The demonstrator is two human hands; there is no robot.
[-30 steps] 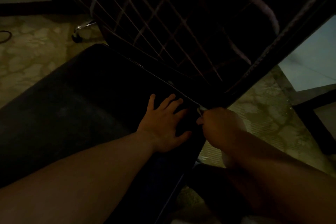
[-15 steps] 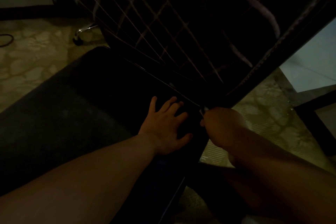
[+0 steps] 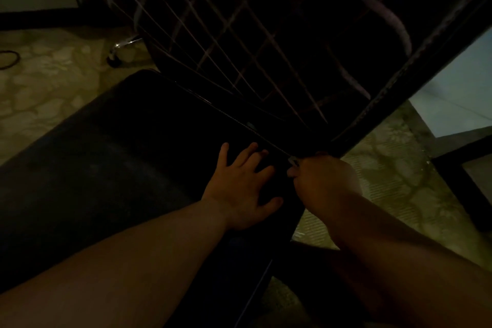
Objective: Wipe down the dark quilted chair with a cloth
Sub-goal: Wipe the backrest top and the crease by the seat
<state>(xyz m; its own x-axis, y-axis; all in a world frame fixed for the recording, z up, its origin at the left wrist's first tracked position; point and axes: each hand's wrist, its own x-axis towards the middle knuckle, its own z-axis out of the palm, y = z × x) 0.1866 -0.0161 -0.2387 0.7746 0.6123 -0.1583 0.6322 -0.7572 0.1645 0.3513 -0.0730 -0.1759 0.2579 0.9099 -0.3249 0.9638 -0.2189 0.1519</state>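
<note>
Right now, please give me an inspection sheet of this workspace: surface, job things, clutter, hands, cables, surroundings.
Surface: dark seat cushion, dimly lit.
Job things: quilted chair back rising behind the seat; a small pale bit at the right fist, perhaps the cloth, too dark to tell.
Clutter: nothing seen.
Hands: left hand flat on the seat, fingers spread; right hand fisted at the seat-back corner.
Cables: dark cable on the floor, far left.
Surroundings: patterned floor; chrome caster leg.
</note>
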